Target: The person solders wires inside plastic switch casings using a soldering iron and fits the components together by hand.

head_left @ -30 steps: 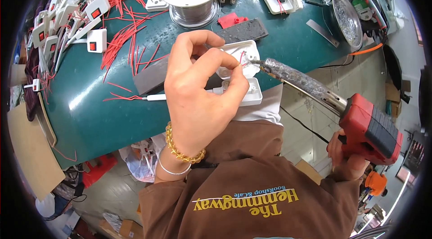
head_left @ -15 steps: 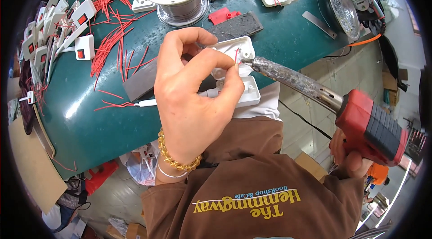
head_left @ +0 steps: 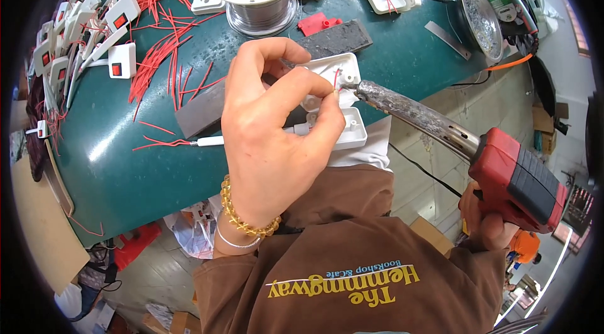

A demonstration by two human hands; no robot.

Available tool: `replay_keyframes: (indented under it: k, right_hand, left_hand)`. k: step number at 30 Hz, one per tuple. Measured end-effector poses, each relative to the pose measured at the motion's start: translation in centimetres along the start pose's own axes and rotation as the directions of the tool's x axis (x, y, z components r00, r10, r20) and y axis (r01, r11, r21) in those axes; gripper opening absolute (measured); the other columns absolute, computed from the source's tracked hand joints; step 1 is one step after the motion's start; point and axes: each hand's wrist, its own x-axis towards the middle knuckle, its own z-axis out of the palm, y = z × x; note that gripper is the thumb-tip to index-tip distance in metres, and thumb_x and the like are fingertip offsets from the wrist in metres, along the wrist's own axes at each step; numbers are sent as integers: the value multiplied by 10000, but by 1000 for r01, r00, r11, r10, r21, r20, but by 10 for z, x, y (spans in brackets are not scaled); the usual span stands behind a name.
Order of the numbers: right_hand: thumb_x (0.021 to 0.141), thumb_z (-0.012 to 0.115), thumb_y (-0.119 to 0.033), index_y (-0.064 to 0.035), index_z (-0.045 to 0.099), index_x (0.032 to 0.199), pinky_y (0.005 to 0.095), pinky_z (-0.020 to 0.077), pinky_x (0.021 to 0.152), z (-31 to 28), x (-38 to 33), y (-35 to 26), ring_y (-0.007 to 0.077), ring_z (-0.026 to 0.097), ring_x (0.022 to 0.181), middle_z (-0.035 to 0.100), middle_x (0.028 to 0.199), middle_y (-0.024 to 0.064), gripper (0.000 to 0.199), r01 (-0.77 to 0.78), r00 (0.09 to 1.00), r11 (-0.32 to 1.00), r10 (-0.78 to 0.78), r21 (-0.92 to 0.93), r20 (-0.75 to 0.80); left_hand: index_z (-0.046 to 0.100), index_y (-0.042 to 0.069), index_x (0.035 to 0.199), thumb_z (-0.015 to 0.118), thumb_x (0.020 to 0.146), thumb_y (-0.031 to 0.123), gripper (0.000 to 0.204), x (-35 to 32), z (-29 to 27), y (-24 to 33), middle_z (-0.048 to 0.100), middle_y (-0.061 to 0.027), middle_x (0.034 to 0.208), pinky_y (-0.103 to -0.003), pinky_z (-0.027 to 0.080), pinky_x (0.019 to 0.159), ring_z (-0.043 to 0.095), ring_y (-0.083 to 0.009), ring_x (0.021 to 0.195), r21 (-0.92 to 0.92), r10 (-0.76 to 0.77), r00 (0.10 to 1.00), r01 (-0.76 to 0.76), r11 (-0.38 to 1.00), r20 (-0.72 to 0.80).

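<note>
My left hand [head_left: 270, 117] is over the near edge of the green table, thumb and forefinger pinched on a short red wire [head_left: 337, 75]. Behind the fingers lies an open white plastic housing [head_left: 351, 138] in two halves, partly hidden by the hand. A white cable [head_left: 211, 141] with bare-ended red wires runs under my palm. From the right, my right hand [head_left: 483, 217] grips the red and black handle of a soldering iron [head_left: 418, 111]. Its tip is at the wire beside my left fingertips; whether they touch is too small to tell.
A big spool of solder wire [head_left: 263, 10] stands beyond my left hand, near dark grey blocks [head_left: 204, 114]. Loose red wires [head_left: 157, 57] and white switch boxes [head_left: 122, 61] crowd the left. A metal bowl [head_left: 481, 22] and a flat metal strip [head_left: 448, 40] sit at the far right.
The whole view has shifted slightly, the table things appearing a little farther right. Both hands keep their grips, and the iron's tip stays beside the wire.
</note>
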Motion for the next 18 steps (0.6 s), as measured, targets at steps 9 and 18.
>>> replay_keyframes:
  k: [9,18]
  right_hand:
    - [527,805,-645,-85,592,941,241,407,620,-26,-10,3,104,553,638,583,782,-35,728,157,947,881,-6,-447,321]
    - [656,756,-575,-57,535,976,280,394,507,-25,4,9,126,502,505,537,626,-38,648,200,940,961,-134,-190,313]
  left_hand:
    - [655,-11,760,692,668,-40,103,1,0,5,547,-107,995,-270,455,713,556,-156,803,11,8,1000,-8,1000,11]
    - [644,10,740,693,636,-36,124,0,1,3,548,-116,979,-287,446,672,543,-189,779,6,0,1000,0,1000,-10]
